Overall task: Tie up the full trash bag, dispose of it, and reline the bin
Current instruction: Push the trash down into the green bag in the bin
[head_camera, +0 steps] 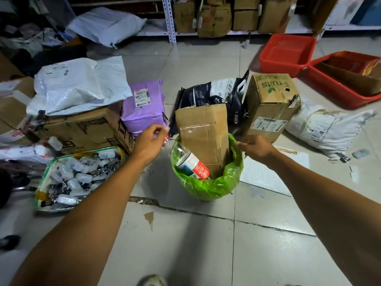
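A small bin lined with a green trash bag (208, 186) stands on the tiled floor in the middle. A flattened cardboard box (203, 137) sticks up out of it, and a plastic bottle with a red and white label (192, 165) lies inside. My right hand (255, 148) pinches the bag's rim on the right side. My left hand (151, 141) is closed at the bag's left rim, next to a small red-capped item; whether it grips the plastic is unclear.
Cardboard boxes (82, 129), a purple parcel (144, 106) and white mailers (78, 83) lie to the left. A bag of small cases (76, 176) sits front left. A "Fruits" box (270, 104) and red baskets (288, 52) are to the right. Shelving stands behind.
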